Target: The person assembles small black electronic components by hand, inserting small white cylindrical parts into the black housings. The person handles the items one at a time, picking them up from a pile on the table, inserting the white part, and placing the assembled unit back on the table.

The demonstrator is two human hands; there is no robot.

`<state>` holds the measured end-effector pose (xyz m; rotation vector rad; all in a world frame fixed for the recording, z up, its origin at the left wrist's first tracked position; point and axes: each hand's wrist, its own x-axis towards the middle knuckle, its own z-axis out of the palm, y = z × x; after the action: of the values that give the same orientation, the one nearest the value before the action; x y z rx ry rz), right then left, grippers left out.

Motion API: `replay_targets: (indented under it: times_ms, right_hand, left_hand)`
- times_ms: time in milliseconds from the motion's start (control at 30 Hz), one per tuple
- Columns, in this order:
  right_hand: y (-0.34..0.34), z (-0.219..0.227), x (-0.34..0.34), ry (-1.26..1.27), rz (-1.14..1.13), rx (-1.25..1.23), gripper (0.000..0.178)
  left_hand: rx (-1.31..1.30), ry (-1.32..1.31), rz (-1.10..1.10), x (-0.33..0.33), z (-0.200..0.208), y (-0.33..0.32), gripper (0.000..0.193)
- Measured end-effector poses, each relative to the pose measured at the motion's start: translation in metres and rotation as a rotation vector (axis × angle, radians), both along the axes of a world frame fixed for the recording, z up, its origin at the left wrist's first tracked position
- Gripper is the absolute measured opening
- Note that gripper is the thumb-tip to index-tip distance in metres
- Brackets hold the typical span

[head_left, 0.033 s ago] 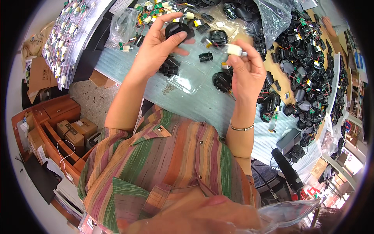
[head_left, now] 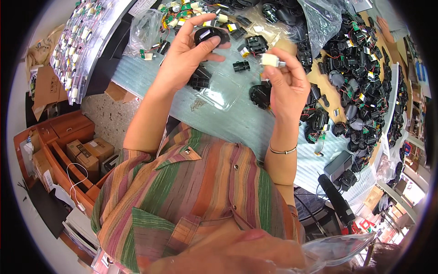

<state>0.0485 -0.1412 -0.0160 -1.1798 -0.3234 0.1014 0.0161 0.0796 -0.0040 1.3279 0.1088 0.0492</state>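
My left hand (head_left: 180,64) is raised over the far side of the table. Its thumb and fingers pinch a rounded black plastic shell (head_left: 219,34), on which a small pale patch shows. Level with it, to the right, my right hand (head_left: 290,89) grips a cream-coloured block with a metal end (head_left: 269,60), perhaps a small motor. A gap separates the two held parts. Between the hands, a small black plastic piece (head_left: 241,66) lies on the table. A black housing (head_left: 260,95) sits beside my right wrist, partly covered by it.
A transparent plastic tray (head_left: 223,93) and a few screws (head_left: 198,104) rest on the foam-covered table (head_left: 182,109). Black housings with wires and green boards (head_left: 356,109) pile up on the right. More cream parts (head_left: 75,50) fill a rack at left. Another person's hand (head_left: 386,31) appears far right.
The black shell has turned slightly in my left hand, bringing its pale patch into sight. My right hand has shifted a little left and down with the cream-coloured block.
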Motion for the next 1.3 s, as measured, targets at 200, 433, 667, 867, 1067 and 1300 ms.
replay_targets:
  times_ms: [200,433,667,867,1067,1300]
  right_hand:
    - [0.020,-0.003,-0.012,-0.272,-0.124,-0.182,0.034]
    - [0.019,0.007,-0.016,-0.499,-0.274,-0.573,0.034]
    - [0.021,-0.001,-0.011,-0.626,-0.361,-0.651,0.035]
    - [0.023,-0.004,-0.012,-0.698,-0.432,-0.723,0.034]
    - [0.022,-0.008,-0.008,-0.821,-0.453,-0.807,0.034]
    - [0.026,-0.008,-0.011,-0.758,-0.407,-0.781,0.035]
  left_hand:
    - [-0.256,-0.035,-0.052,0.002,-0.001,-0.021,0.045]
    - [0.050,-0.161,-0.044,-0.003,-0.010,-0.039,0.044]
    - [-0.274,-0.001,-0.178,-0.009,-0.008,-0.045,0.053]
    - [-0.250,-0.022,-0.159,-0.012,-0.009,-0.050,0.053]
    - [-0.262,-0.028,-0.117,-0.014,-0.011,-0.052,0.049]
    - [-0.090,-0.079,-0.099,-0.016,-0.018,-0.051,0.048]
